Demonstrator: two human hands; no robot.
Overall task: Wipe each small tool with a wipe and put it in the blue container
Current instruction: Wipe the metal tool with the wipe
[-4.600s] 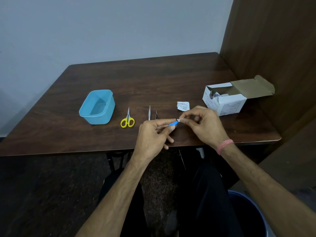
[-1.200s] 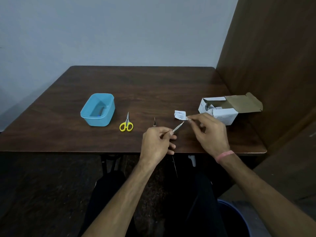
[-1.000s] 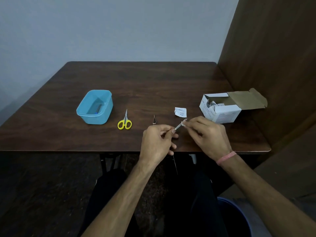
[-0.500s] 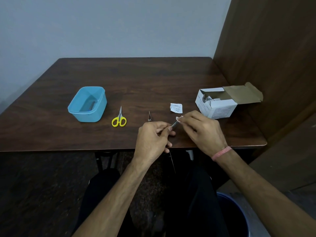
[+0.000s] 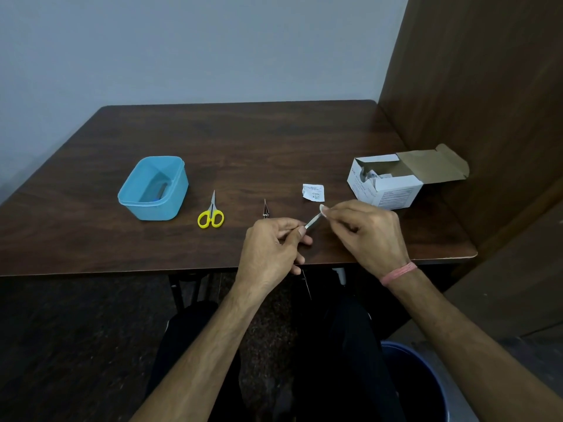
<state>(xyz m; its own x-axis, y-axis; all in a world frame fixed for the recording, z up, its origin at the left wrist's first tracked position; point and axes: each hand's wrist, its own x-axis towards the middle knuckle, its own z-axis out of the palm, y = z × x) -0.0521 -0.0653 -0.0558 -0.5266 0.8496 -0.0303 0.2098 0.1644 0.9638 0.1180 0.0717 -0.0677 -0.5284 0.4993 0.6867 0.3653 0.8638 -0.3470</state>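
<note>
Room: dark wooden table (image 5: 231, 141) stands against a plain grey wall, with a brown wooden panel on the right side.
Tool in hand: a thin metal tool (image 5: 311, 222) is held above the near edge of the table, between the two hands, tilted up to the right.
Left hand: the left hand (image 5: 271, 248) pinches the lower end of the tool with curled fingers.
Right hand: the right hand (image 5: 368, 236) pinches a small white wipe (image 5: 322, 208) around the upper tip of the tool.
Blue container: the blue container (image 5: 154, 188) stands well apart on the left, open, with something small and dark already on its bottom; what it is I cannot tell.
Waiting tools: yellow scissors (image 5: 210, 213) and a small pointed tool (image 5: 265, 208) lie on the table between the container and the hands.
Other things: a torn white sachet (image 5: 313, 192) lies just behind the hands; an open white box (image 5: 387, 184) stands at the right.
Risk of slip: the tool is thin and perhaps wet, and both holds are only pinches, so a strong pull of the wipe could draw it out of the left fingers.
Risk of fall: the hands are over the table edge, so a dropped tool may go to the floor.
Risk of prick: if the tip is sharp, it may pass through the thin wipe into the fingertips.
</note>
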